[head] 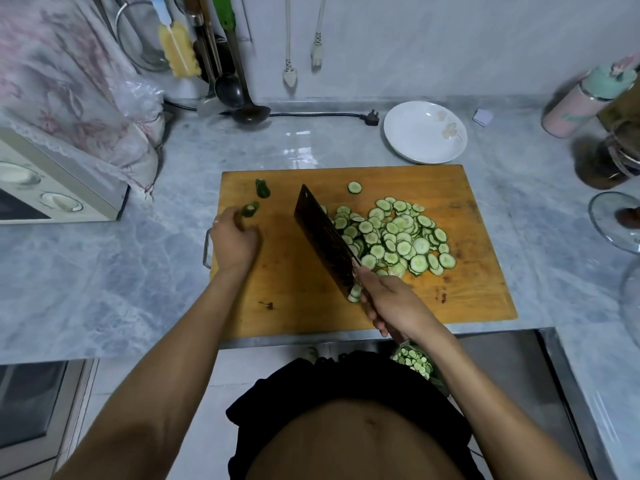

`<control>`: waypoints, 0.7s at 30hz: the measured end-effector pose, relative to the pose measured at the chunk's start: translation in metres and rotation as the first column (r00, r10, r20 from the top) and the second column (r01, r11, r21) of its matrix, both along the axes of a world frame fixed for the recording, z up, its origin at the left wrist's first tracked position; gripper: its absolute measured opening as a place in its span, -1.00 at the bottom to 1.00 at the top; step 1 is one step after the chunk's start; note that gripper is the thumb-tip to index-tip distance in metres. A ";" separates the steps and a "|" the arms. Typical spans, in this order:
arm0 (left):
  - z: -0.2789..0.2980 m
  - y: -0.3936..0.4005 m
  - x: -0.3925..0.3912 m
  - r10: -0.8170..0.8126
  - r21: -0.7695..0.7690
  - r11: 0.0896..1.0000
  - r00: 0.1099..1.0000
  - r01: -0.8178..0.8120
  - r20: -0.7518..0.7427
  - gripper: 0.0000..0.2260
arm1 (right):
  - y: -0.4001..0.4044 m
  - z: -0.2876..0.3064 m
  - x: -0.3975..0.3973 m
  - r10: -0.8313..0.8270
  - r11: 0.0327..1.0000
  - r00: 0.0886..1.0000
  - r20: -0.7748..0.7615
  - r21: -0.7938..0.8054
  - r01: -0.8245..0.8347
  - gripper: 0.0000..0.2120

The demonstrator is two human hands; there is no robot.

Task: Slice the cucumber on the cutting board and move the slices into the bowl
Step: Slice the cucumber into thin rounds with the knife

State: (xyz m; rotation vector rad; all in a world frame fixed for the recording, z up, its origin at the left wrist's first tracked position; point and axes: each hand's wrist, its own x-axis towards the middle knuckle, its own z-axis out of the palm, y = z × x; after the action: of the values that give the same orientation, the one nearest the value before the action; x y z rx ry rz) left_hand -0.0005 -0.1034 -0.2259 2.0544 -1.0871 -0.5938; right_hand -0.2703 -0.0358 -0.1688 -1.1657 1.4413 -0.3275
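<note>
Green cucumber slices (394,237) lie heaped right of the cleaver (325,240), gripped by right hand (394,306). Left hand (233,240) pinches cucumber stub (250,210). Bowl (425,132) stands beyond the cutting board (298,306), nearer the right hand.

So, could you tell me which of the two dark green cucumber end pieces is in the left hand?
The nearer end piece, pinched at the left hand's fingertips; the other end piece lies loose farther up the board.

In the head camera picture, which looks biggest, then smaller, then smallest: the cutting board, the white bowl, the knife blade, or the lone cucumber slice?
Largest to smallest, as they look:
1. cutting board
2. white bowl and knife blade: they look too alike to rank, and the blade is tilted and nearer the camera
3. lone cucumber slice
</note>
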 end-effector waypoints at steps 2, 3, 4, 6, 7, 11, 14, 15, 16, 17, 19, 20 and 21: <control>-0.004 0.016 -0.006 0.002 -0.030 1.000 1.000 -0.002 -0.013 -0.60 | 0.000 0.000 -0.001 0.018 1.000 1.000 0.006 -0.013 -0.018 -0.49; -0.005 0.024 -0.009 -0.004 -0.048 0.999 1.000 0.003 -0.020 -0.63 | 0.000 0.000 -0.001 0.028 0.999 0.999 0.015 -0.027 -0.028 -0.49; -0.005 0.031 -0.013 -0.015 -0.060 0.998 1.000 0.013 -0.026 -0.67 | 0.001 0.000 -0.001 0.040 0.998 0.999 0.025 -0.042 -0.039 -0.49; -0.001 0.044 -0.023 -0.037 -0.067 0.997 0.998 0.034 -0.056 -0.75 | 0.001 0.001 -0.001 0.061 0.996 0.997 0.042 -0.070 -0.058 -0.50; 0.000 0.051 -0.028 -0.039 -0.068 0.997 0.996 0.034 -0.083 -0.78 | 0.001 0.001 -0.001 0.071 0.995 0.996 0.048 -0.080 -0.067 -0.49; 0.000 0.069 -0.040 -0.034 -0.064 0.998 0.977 0.021 -0.209 -0.78 | 0.000 0.003 0.001 0.119 0.987 0.992 0.037 -0.109 -0.114 -0.42; 0.001 0.075 -0.043 -0.079 -0.046 0.996 0.967 0.070 -0.244 -0.79 | -0.001 0.004 -0.002 0.156 0.976 0.988 0.009 -0.153 -0.153 -0.33; 0.001 0.076 -0.044 -0.090 -0.047 0.996 0.965 0.080 -0.247 -0.79 | -0.001 0.005 -0.003 0.164 0.972 0.987 0.000 -0.172 -0.161 -0.33; 0.002 0.076 -0.046 -0.094 -0.048 0.995 0.963 0.085 -0.251 -0.79 | 0.000 0.007 -0.006 0.168 0.967 0.986 -0.009 -0.193 -0.167 -0.34; 0.003 0.076 -0.047 -0.094 -0.050 0.995 0.963 0.084 -0.252 -0.79 | 0.001 0.011 -0.009 0.169 0.962 0.986 -0.015 -0.216 -0.168 -0.37; 0.004 0.074 -0.050 -0.097 -0.061 0.995 0.962 0.085 -0.253 -0.80 | 0.001 0.019 -0.017 0.154 0.955 0.988 -0.012 -0.254 -0.152 -0.42; 0.005 0.072 -0.052 -0.103 -0.063 0.994 0.962 0.090 -0.251 -0.81 | 0.000 0.022 -0.021 0.145 0.952 0.989 -0.016 -0.269 -0.144 -0.42; 0.006 0.070 -0.055 -0.109 -0.063 0.993 0.965 0.096 -0.239 -0.81 | -0.001 0.024 -0.026 0.139 0.948 0.990 -0.029 -0.284 -0.142 -0.40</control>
State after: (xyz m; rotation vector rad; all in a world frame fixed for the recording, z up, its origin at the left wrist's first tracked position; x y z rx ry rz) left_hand -0.0551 -0.0335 -0.2202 1.8338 -1.0564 -0.8369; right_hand -0.2964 -0.0369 -0.1451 -1.4970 1.3383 -0.4419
